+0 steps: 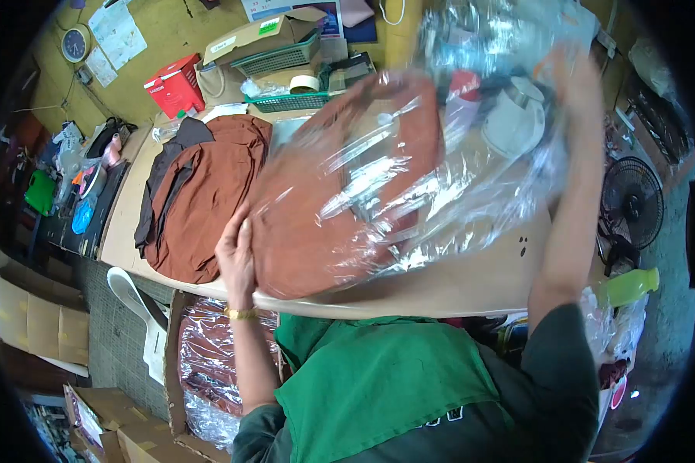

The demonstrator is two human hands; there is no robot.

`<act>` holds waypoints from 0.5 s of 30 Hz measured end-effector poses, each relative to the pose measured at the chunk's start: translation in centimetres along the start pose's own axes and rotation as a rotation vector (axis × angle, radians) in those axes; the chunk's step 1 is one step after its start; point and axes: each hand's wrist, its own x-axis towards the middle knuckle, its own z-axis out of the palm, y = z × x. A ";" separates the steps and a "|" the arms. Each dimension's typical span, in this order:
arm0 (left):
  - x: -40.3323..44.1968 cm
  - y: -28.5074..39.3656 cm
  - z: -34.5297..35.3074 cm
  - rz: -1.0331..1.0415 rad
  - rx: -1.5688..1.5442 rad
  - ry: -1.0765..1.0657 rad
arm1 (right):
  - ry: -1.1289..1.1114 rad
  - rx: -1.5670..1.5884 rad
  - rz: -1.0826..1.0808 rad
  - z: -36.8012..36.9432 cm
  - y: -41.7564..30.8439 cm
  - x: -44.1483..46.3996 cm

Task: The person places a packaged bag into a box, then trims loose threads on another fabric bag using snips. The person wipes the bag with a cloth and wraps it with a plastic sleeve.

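Observation:
A brown fabric piece (309,231) lies inside a clear plastic bag (471,208), lifted and tilted above the table. My left hand (237,251) is closed on the left edge of this bagged piece, with its thumb on the near side. Up at the right, my right hand (567,73) grips the other end of the clear plastic bag, its fingers blurred. Left of the bag, folded brown fabric (208,193) rests on the table beside a darker piece (160,181).
The tan table (471,289) spans the front. Behind the plastic stand a kettle (515,116) and a pink-capped bottle (463,96). Green baskets (289,102) and a red box (175,85) stand at the back. Below, an open carton (176,370) holds plastic-wrapped brown pieces. A fan (632,201) is at right.

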 end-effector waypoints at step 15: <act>11.6 -12.8 9.4 0.467 1.292 -0.271 | -0.474 -0.286 0.199 8.9 15.8 -27.7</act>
